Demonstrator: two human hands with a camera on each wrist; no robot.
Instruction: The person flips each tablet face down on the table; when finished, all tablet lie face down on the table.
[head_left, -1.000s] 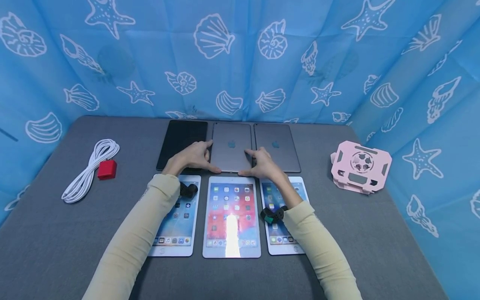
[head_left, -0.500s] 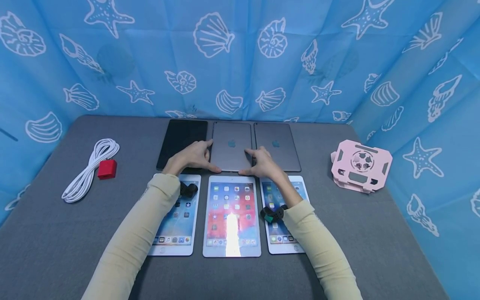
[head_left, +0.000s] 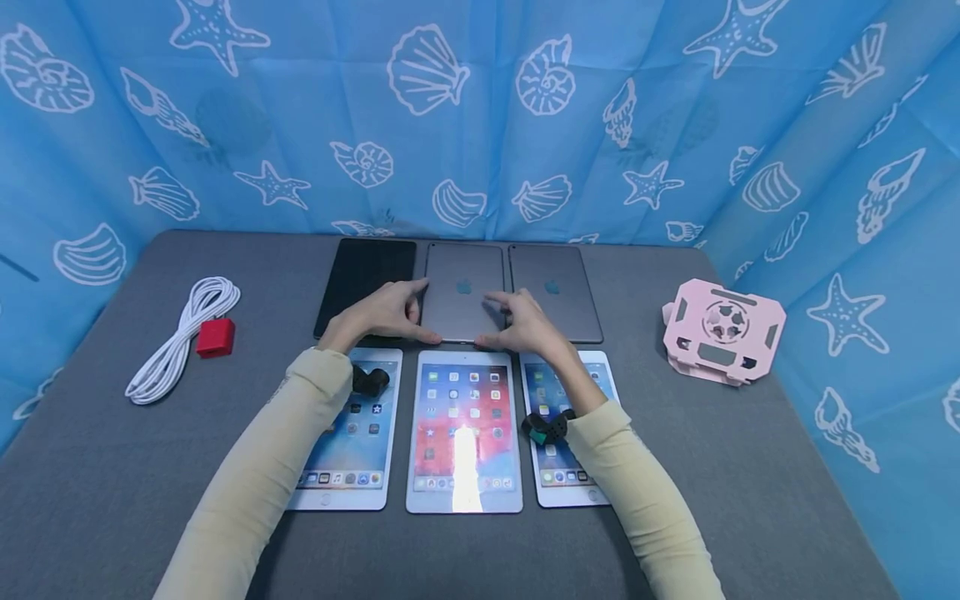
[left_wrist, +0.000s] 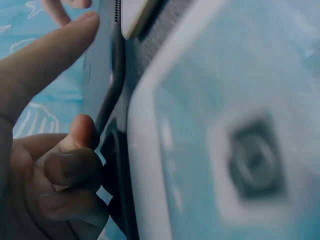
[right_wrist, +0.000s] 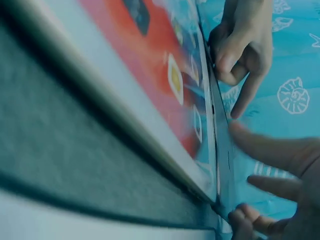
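A grey tablet (head_left: 463,292) lies back up in the middle of the far row, flat on the table. At its left edge is my left hand (head_left: 382,312), thumb stretched to the near corner and index finger at the side. My right hand (head_left: 525,323) is opposite, thumb at the near edge and index finger over the tablet's back. In the left wrist view the thumb (left_wrist: 75,40) is straight while the other fingers (left_wrist: 72,167) bend by the tablet's edge. The right wrist view has the right fingertips (right_wrist: 242,212) close to that edge.
A black tablet (head_left: 378,267) and another grey tablet (head_left: 558,296) flank it. Three white tablets with lit screens form the near row, the middle one (head_left: 438,433) between my forearms. A white cable (head_left: 176,346), red charger block (head_left: 215,337) and pink stand (head_left: 723,333) lie at the sides.
My right index finger has shifted slightly to the left over the tablet's back. The left forearm has moved a little to the left; the tablets look unmoved.
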